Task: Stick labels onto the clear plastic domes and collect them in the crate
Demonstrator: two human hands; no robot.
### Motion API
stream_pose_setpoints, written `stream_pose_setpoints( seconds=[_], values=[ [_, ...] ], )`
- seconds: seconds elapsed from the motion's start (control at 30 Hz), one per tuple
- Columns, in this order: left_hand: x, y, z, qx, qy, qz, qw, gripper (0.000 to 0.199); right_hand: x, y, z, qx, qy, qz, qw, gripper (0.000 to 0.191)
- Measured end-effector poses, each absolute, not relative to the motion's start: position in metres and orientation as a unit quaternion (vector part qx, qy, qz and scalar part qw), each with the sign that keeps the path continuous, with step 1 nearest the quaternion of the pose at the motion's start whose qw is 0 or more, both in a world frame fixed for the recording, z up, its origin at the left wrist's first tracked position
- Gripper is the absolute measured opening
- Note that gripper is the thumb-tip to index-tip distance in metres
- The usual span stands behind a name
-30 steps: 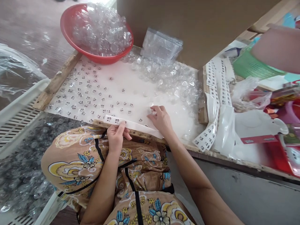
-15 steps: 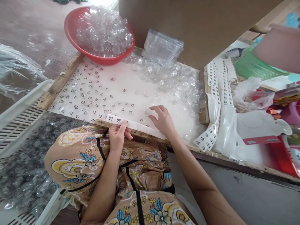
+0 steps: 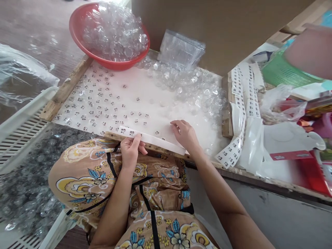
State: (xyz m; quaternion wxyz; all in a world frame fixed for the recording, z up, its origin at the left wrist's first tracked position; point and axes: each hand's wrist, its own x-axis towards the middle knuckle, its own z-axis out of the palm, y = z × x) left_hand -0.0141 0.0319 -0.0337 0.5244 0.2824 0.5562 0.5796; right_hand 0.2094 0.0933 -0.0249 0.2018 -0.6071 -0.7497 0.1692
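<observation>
Pinched between the thumb and fingers of my left hand [image 3: 131, 147] is a white sticker strip [image 3: 160, 142]. It lies along the front wooden edge of the tray, with a few small panda prints at its left end and bare backing to the right. My right hand [image 3: 185, 135] is low over the white surface, just above the strip's right end. Its thumb and forefinger are drawn close together; whatever is between them is too small or clear to make out. Many clear pieces with panda stickers [image 3: 103, 103] lie on the left half of the white tray [image 3: 147, 83].
Plain clear pieces [image 3: 197, 84] are heaped at the tray's back right. A red basin [image 3: 109, 65] full of them stands at the back left, near a clear plastic box [image 3: 180, 50]. More sticker strips [image 3: 238, 114] hang right. A white crate [image 3: 23, 124] is at left.
My right hand has shifted slightly right, and its spread thumb and forefinger have come closer together. My left hand keeps its hold on the strip.
</observation>
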Motion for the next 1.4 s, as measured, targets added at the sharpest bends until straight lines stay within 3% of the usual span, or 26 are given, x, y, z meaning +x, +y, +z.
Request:
stream_pose_setpoints(
  seconds=[0.3,0.67,0.87,1.03,1.23,1.4],
  values=[
    [-0.014,0.032,-0.035,0.281,0.553,0.579,0.529,0.035,0.224,0.100,-0.030,-0.707,-0.615,0.260,0.232,0.025],
    [-0.014,0.032,-0.035,0.286,0.570,0.565,0.524,0.036,0.247,0.089,-0.036,-0.725,-0.593,0.241,0.254,0.025],
    [-0.014,0.032,-0.035,0.286,0.565,0.570,0.524,0.036,0.254,0.084,-0.032,-0.724,-0.546,0.298,0.297,0.032],
    [-0.014,0.032,-0.035,0.278,0.553,0.577,0.533,0.036,0.260,0.072,-0.030,-0.757,-0.572,0.217,0.230,0.028],
    [-0.014,0.033,-0.033,0.283,0.558,0.573,0.529,0.036,0.247,0.087,-0.034,-0.725,-0.624,0.118,0.266,0.036],
    [-0.014,0.033,-0.032,0.285,0.565,0.568,0.525,0.036,0.235,0.109,-0.043,-0.690,-0.674,0.111,0.239,0.030]
  ],
)
